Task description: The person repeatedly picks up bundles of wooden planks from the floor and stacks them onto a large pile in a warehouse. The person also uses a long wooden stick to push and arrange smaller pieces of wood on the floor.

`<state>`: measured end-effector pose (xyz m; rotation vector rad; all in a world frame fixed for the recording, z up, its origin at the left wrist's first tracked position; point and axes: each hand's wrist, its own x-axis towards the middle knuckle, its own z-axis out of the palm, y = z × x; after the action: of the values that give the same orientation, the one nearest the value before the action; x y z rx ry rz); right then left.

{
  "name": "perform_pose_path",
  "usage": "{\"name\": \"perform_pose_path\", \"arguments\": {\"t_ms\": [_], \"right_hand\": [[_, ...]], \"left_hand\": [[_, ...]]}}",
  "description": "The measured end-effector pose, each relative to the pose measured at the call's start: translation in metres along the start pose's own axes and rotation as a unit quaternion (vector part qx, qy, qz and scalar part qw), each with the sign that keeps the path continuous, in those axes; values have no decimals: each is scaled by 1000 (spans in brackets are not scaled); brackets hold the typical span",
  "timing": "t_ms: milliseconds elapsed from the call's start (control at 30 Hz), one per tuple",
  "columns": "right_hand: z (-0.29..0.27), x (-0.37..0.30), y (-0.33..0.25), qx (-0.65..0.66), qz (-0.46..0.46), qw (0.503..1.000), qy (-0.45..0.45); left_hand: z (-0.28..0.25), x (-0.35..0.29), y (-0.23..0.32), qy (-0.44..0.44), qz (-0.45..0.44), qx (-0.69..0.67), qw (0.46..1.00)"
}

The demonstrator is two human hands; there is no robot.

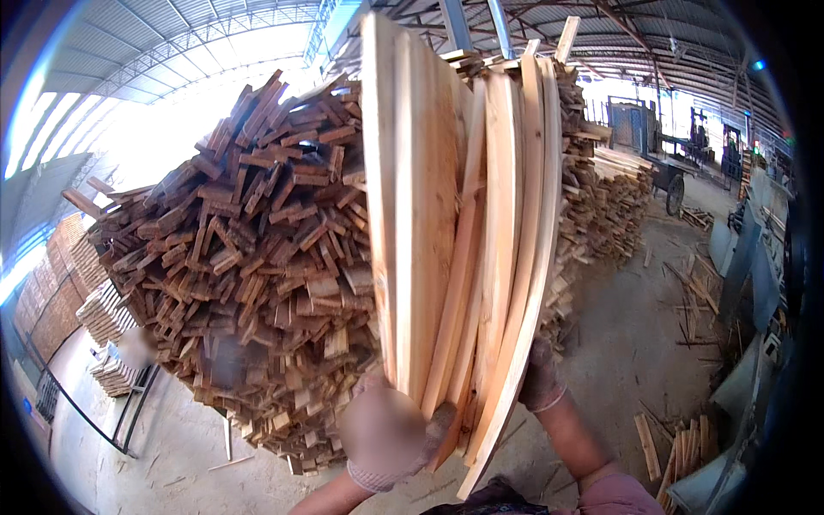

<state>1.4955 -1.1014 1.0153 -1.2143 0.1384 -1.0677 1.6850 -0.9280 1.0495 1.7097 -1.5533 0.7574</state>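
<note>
A bundle of long pale wooden boards (429, 206) stands steeply in front of me, leaning away, with several narrow strips beside a wider plank. My left hand (390, 442), in a light knit glove, is closed round the lower left side of the bundle; part of it is blurred. Against the right edge, my right hand (542, 379), in a darker-looking glove, grips the outermost strip, its fingers partly hidden behind the wood. The lower ends of the boards come down between my forearms. Behind the upper part of the bundle rises a tall heap of short wood offcuts (257, 223).
Further right lies another wood pile (614, 197), near a cart wheel (675, 195). Scrap strips (687, 446) and metal sheets (747, 257) line the right side. Stacked slats (107, 318) and a dark metal frame (86, 416) stand at the left.
</note>
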Motion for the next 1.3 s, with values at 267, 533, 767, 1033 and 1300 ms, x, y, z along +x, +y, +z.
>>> {"name": "perform_pose_path", "arguments": {"t_ms": [267, 533, 767, 1033, 1300], "right_hand": [[50, 214, -182, 48, -92, 983, -154], [50, 423, -288, -284, -180, 938, -87], [-31, 447, -260, -323, -321, 890, 8], [-24, 408, -241, -467, -728, 496, 71], [8, 536, -206, -527, -628, 570, 63]], "left_hand": [[-57, 250, 38, 100, -74, -307, 944], [-90, 494, -14, 59, -9, -350, 935], [24, 489, -3, 182, 146, 137, 963], [92, 521, -27, 398, 266, 280, 832], [129, 554, -52, 347, 177, 397, 831]]}}
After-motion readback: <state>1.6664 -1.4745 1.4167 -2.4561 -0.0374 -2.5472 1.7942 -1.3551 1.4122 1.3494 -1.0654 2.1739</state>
